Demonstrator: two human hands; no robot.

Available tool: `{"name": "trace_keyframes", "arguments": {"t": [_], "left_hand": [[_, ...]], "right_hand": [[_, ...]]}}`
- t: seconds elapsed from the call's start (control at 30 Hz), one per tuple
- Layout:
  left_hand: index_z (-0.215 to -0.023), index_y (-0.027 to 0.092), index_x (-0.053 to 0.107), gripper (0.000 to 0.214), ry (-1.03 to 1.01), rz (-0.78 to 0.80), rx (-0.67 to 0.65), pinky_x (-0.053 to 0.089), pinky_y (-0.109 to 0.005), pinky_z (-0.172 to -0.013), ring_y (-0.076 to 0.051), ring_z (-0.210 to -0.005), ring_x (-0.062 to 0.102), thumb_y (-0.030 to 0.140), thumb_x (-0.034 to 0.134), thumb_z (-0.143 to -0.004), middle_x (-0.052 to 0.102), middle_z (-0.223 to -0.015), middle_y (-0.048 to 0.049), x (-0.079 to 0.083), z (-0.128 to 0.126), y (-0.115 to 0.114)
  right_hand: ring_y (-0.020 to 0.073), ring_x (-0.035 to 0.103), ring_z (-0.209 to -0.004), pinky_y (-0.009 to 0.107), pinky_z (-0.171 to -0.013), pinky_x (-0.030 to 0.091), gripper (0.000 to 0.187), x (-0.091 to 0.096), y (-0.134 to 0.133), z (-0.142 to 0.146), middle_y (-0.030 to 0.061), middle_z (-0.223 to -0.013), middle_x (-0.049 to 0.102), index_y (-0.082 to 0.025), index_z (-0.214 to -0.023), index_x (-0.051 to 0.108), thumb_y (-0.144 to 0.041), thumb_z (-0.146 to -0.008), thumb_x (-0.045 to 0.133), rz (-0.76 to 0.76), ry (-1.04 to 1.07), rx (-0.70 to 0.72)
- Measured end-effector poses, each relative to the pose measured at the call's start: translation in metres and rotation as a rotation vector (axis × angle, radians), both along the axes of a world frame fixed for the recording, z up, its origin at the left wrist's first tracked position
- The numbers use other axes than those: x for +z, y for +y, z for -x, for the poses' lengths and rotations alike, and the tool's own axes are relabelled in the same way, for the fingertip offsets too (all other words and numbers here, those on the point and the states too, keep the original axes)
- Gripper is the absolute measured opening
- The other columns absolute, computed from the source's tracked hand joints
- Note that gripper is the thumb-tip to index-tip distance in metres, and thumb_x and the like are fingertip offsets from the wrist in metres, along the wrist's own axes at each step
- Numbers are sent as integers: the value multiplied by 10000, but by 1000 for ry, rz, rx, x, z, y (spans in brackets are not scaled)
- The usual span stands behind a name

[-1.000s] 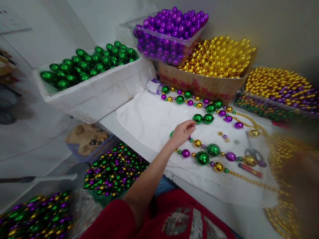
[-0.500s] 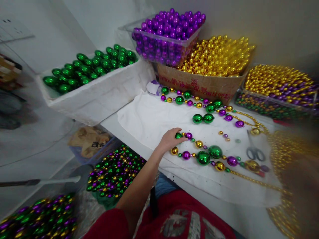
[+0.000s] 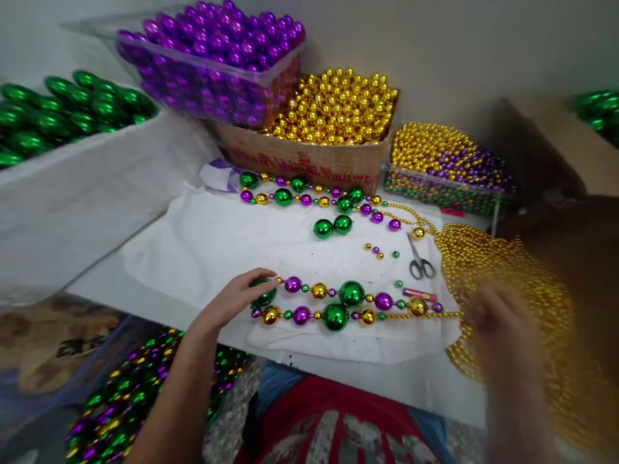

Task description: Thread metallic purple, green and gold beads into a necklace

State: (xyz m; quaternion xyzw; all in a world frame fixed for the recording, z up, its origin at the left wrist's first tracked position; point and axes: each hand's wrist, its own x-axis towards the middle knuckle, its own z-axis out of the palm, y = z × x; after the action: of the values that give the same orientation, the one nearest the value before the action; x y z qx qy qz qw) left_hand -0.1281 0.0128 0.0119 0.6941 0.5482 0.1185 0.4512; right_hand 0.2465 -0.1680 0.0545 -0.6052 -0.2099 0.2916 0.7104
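Observation:
A bead necklace (image 3: pixel 338 306) of green, purple and gold balls lies doubled on a white cloth (image 3: pixel 203 238). My left hand (image 3: pixel 236 299) rests at its left end, fingers curled over a green ball (image 3: pixel 264 298). My right hand (image 3: pixel 503 328) hovers blurred at the right, beside a heap of gold bead strands (image 3: pixel 503 270); its fingers are smeared. A second necklace (image 3: pixel 319 196) lies farther back, with two loose green balls (image 3: pixel 333 226) between them.
Scissors (image 3: pixel 420 261) and a red lighter (image 3: pixel 420 294) lie on the cloth. Behind stand a tub of purple balls (image 3: pixel 213 58), a carton of gold balls (image 3: pixel 333 116), a white box of green balls (image 3: pixel 62 116) and a tray of mixed strands (image 3: pixel 445 167). More mixed strands (image 3: pixel 126 399) sit below left.
The view swung right. My left hand moved from the loose green balls back to the necklace's left end and closed over the green ball. My right hand came into view by the gold strands.

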Motion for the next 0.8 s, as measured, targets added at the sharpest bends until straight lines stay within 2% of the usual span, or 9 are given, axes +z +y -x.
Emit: {"name": "trace_keyframes", "arguments": {"t": [0.07, 0.17, 0.3, 0.5, 0.63, 0.73, 0.8], "left_hand": [[-1041, 204, 639, 574, 61, -10, 15, 436, -331, -929, -253, -1037, 579, 645, 571, -680, 668, -1081, -36, -11, 2, 4], [-1053, 212, 633, 603, 146, -54, 45, 436, -357, -943, -275, -1050, 580, 657, 586, -650, 659, -1111, -58, -20, 6, 6], [-1060, 227, 637, 604, 193, -90, 60, 450, -351, -929, -283, -1038, 591, 660, 582, -642, 666, -1098, -53, -20, 19, 6], [-1050, 215, 629, 597, 261, -101, 31, 450, -348, -926, -275, -1032, 586, 657, 546, -658, 656, -1099, -62, -24, 26, 10], [-1087, 185, 608, 593, 355, -247, -10, 438, -383, -930, -289, -1028, 566, 631, 464, -723, 628, -1095, -100, -17, 0, 12], [-1114, 161, 589, 510, 355, -447, -32, 382, -414, -985, -288, -1085, 515, 527, 416, -804, 590, -1135, -113, -7, -43, 5], [-1143, 168, 566, 423, 246, -531, -88, 373, -403, -990, -263, -1107, 492, 433, 397, -859, 572, -1164, -103, 1, -80, -6]], "right_hand": [[59, 314, -491, 182, -418, 260, 197, -19, 8, -6, -62, -558, 355, -181, -836, 642, -316, -709, 707, 6, 52, 5], [69, 372, -508, 193, -438, 319, 220, -39, 16, -10, -44, -576, 431, -177, -839, 655, -332, -696, 718, 28, 90, 19], [76, 422, -538, 199, -459, 356, 242, -49, 20, -9, -28, -624, 493, -183, -848, 663, -341, -679, 732, 34, 133, 54], [67, 410, -496, 188, -446, 349, 266, -62, 23, 0, -44, -557, 471, -182, -842, 675, -363, -658, 742, 79, 176, 93], [74, 424, -489, 193, -445, 361, 287, -67, 21, 5, -44, -549, 472, -182, -834, 675, -389, -646, 742, 124, 164, 89], [81, 434, -503, 202, -457, 378, 286, -65, 22, 8, -36, -562, 487, -183, -822, 678, -400, -645, 740, 159, 137, 87], [82, 439, -516, 204, -465, 386, 271, -61, 23, 12, -32, -567, 493, -192, -819, 686, -404, -657, 732, 172, 114, 90]]}}
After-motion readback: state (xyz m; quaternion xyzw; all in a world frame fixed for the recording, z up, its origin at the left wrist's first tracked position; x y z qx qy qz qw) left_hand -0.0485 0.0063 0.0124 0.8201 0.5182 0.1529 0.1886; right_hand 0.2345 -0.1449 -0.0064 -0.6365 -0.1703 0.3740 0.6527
